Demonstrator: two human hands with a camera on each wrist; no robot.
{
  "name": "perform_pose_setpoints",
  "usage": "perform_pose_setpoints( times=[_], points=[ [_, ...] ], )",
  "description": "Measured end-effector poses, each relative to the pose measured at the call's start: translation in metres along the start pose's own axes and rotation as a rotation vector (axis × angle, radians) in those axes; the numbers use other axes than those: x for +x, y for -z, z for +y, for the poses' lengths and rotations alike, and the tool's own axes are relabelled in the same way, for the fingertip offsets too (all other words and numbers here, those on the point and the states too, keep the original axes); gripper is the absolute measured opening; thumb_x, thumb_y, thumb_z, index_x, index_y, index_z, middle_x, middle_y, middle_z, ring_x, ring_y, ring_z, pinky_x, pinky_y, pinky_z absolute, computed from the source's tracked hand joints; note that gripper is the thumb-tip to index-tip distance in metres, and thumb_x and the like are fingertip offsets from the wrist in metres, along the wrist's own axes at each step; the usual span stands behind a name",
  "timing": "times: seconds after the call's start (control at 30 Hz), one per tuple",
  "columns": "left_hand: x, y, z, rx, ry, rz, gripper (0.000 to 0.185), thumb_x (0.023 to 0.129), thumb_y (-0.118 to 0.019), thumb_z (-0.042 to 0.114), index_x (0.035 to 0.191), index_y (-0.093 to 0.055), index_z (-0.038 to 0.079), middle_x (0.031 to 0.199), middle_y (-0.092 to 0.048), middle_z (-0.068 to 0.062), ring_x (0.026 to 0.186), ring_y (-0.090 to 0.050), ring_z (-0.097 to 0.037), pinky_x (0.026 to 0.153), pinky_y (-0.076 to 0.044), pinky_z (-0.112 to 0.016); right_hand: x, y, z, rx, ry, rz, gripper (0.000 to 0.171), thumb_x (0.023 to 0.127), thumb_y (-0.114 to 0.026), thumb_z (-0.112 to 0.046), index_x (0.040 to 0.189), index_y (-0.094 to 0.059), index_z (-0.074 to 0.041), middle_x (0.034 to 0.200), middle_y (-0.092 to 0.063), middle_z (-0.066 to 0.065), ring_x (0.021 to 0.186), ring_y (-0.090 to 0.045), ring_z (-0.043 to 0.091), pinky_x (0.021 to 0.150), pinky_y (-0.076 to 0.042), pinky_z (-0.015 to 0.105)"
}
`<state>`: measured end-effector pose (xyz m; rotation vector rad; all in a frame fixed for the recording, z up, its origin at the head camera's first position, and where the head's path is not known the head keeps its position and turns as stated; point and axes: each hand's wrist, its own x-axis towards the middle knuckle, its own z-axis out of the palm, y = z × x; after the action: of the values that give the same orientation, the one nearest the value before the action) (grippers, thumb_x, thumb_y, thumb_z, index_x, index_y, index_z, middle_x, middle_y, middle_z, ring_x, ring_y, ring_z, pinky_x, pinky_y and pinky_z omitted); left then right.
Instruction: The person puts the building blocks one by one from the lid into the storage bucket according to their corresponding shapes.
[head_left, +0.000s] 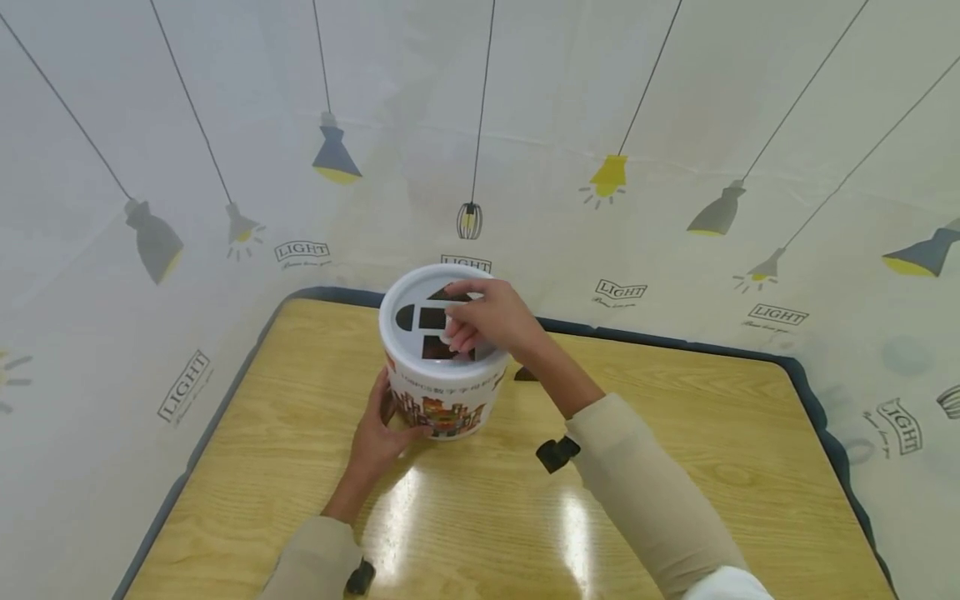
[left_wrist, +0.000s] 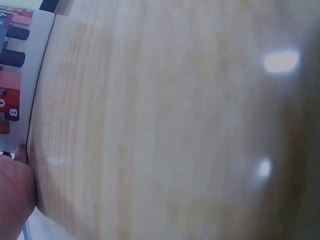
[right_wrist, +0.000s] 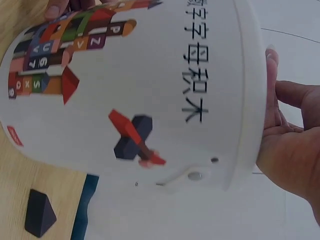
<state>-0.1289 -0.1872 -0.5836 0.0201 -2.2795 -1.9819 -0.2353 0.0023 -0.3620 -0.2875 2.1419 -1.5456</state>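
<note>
A white bucket [head_left: 442, 400] printed with coloured blocks stands on the wooden table [head_left: 675, 467]. Its white lid [head_left: 392, 333] has several dark shape slots. My left hand [head_left: 393, 417] grips the bucket's lower side from the near left. My right hand [head_left: 457, 333] lies on top of the lid, fingers curled over the slots, and seems to pinch a small pale piece [head_left: 452, 333] there. In the right wrist view the bucket [right_wrist: 150, 90] fills the picture, with my right hand [right_wrist: 290, 130] at the lid's rim. The left wrist view shows the bucket [left_wrist: 20, 75] and my left hand [left_wrist: 15, 195] at the edge.
A dark triangular block [right_wrist: 40, 215] lies on the table beside the bucket, partly hidden behind my right forearm as the dark block [head_left: 525, 375] in the head view. The table has a dark blue edge [head_left: 675, 340]. A cloth printed with lamps hangs all round.
</note>
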Motion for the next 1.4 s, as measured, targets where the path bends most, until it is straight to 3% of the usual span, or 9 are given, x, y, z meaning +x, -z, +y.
perform_pose_setpoints(
  times=[0.17,0.5,0.7,0.8,1.03,1.4],
  points=[
    [0.0,0.0,-0.004,0.007,-0.02,0.004,0.119,0.066,-0.09,0.011,0.155,-0.016,0.035,0.156,-0.033,-0.012,0.142,-0.033,-0.031,0.121,-0.027,-0.044,-0.004,0.018,0.005,0.006,-0.015,0.031,0.041,0.096,-0.061,-0.016,0.135,-0.054,-0.007,0.08,-0.07,0.015,0.061,-0.068,0.021,0.062,-0.064,0.037],
    [0.0,0.0,-0.002,0.005,-0.015,0.017,0.119,0.065,-0.091,0.012,0.154,-0.017,0.041,0.154,-0.036,-0.006,0.142,-0.035,-0.026,0.12,-0.029,-0.039,-0.012,0.049,0.018,0.034,-0.034,0.101,0.041,0.097,-0.06,-0.017,0.136,-0.052,-0.006,0.082,-0.069,0.017,0.062,-0.068,0.021,0.065,-0.064,0.037],
    [-0.004,0.001,0.022,-0.009,-0.01,-0.009,0.116,0.067,-0.089,0.008,0.156,-0.017,0.027,0.155,-0.034,-0.012,0.142,-0.032,-0.031,0.121,-0.027,-0.044,-0.015,0.066,0.032,0.051,0.0,0.16,0.042,0.097,-0.06,-0.018,0.136,-0.053,-0.007,0.084,-0.07,0.017,0.064,-0.069,0.021,0.068,-0.064,0.038],
    [-0.006,0.002,0.03,-0.011,-0.013,-0.02,0.115,0.068,-0.088,0.006,0.157,-0.016,0.023,0.155,-0.034,-0.014,0.142,-0.032,-0.032,0.121,-0.027,-0.045,-0.015,0.074,0.042,0.061,0.022,0.191,0.042,0.097,-0.061,-0.019,0.136,-0.054,-0.008,0.084,-0.07,0.016,0.064,-0.069,0.021,0.069,-0.064,0.037],
    [-0.006,0.002,0.03,-0.013,-0.001,-0.019,0.116,0.068,-0.088,0.006,0.157,-0.015,0.023,0.155,-0.034,-0.014,0.142,-0.032,-0.032,0.121,-0.027,-0.044,-0.013,0.088,0.068,0.117,0.042,0.237,0.042,0.098,-0.06,-0.018,0.137,-0.052,-0.006,0.077,-0.068,0.011,0.061,-0.068,0.018,0.064,-0.064,0.032],
    [-0.006,0.002,0.029,-0.013,0.0,-0.017,0.116,0.068,-0.088,0.004,0.157,-0.015,0.021,0.155,-0.033,-0.015,0.142,-0.032,-0.033,0.121,-0.027,-0.045,-0.002,0.091,0.12,0.239,-0.007,0.278,0.039,0.098,-0.059,-0.014,0.135,-0.053,-0.002,0.071,-0.068,0.005,0.057,-0.067,0.014,0.06,-0.063,0.029]
  ],
)
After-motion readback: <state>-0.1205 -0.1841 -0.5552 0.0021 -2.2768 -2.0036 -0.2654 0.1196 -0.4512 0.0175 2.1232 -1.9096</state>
